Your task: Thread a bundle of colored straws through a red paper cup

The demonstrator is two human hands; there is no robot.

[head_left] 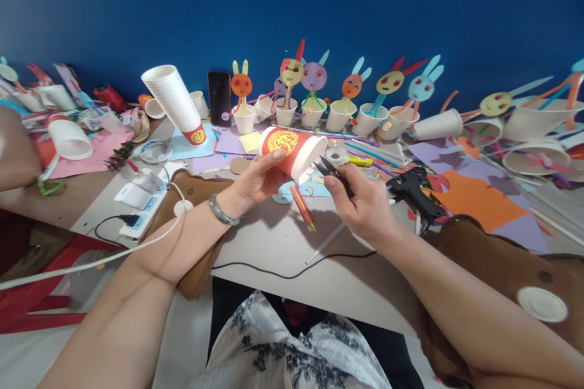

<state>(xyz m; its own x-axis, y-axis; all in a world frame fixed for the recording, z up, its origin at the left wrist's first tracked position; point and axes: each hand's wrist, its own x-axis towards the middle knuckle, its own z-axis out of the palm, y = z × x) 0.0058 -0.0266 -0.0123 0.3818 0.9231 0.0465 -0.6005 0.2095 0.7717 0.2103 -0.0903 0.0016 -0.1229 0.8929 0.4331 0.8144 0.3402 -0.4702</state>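
Note:
My left hand is closed around a red paper cup with a yellow print. The cup lies on its side in the air, its white open rim turned to the right. In my right hand is a pair of small dark scissors, gripped by handles that my fingers mostly hide. Their pointed tips are close to the cup's rim; whether they touch it I cannot tell. Below the cup, red and yellow sticks rest on the table. A black glue gun lies to the right of my right hand.
Paper cups with rabbit-faced figures line the blue wall. A tall cup stack leans at the left, near a phone. A power strip, white cable and black cord cross the table. Orange paper lies right.

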